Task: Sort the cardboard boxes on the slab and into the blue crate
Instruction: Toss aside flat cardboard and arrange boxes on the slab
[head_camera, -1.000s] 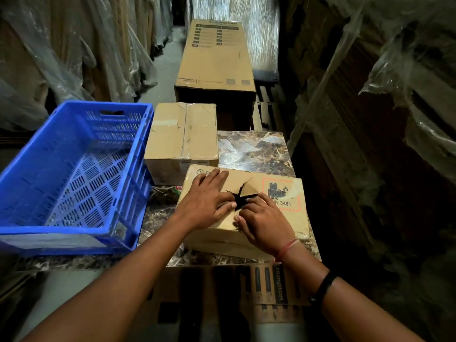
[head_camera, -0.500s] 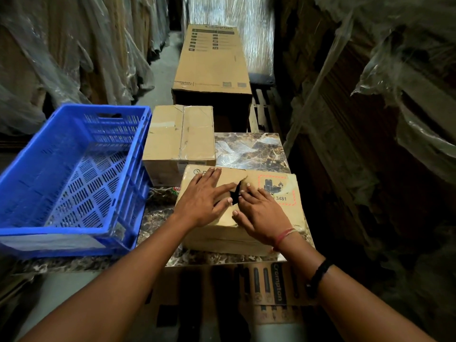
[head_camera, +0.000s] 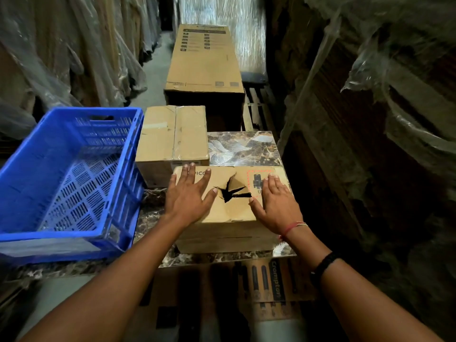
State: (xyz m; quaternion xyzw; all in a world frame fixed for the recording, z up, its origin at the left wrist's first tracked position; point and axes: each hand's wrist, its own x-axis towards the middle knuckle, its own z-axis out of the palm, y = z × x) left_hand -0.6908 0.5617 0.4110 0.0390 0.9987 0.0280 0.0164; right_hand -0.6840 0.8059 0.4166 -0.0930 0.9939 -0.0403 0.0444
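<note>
Currently | left hand (head_camera: 187, 193) and right hand (head_camera: 274, 203): both flat, fingers spread, pressing torn box (head_camera: 229, 213) at centre frame | second box (head_camera: 172, 134) behind it on slab (head_camera: 244, 146) | blue crate (head_camera: 98, 129) at left holds no box: sorting apparently barely begun.

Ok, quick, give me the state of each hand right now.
Left hand: open, fingers spread flat on top of the torn cardboard box, gripping nothing.
Right hand: open, flat on the same box, right of the tear.
</note>
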